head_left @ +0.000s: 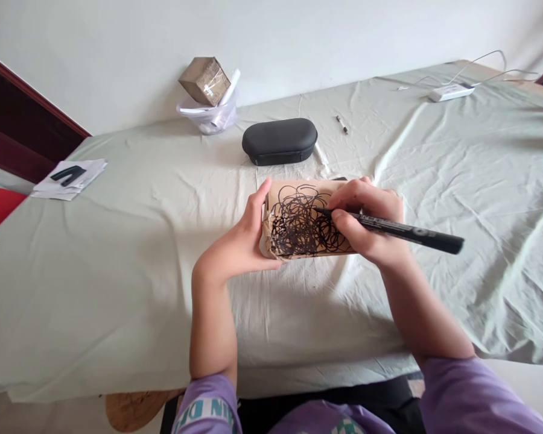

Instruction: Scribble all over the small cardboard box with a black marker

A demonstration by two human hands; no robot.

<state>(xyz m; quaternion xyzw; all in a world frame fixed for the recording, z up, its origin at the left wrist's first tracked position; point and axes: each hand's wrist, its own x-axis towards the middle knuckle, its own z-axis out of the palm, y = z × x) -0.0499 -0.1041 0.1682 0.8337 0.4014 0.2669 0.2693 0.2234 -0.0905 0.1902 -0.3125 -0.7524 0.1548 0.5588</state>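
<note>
A small brown cardboard box (pixel 294 191) is held over the cloth-covered table, its top face covered with looping black scribbles. Clear tape shines at its left corner. My left hand (pixel 247 244) grips the box's left end, thumb at the far edge and the other fingers partly hidden beneath. Pinched in my right hand (pixel 371 220) is a black marker pen (pixel 402 231), its tip on or just above the scribbles and its back end pointing right. The right hand also rests over the box's right end, hiding that part.
Beyond the box lies a black zip case (pixel 279 140). Farther back, a plastic tub (pixel 217 120) carries a taped carton (pixel 204 80). A small pen (pixel 342 125), a power strip (pixel 451 91) and papers (pixel 79 184) under a black stapler (pixel 67 175) lie on the wrinkled tablecloth (pixel 117 271).
</note>
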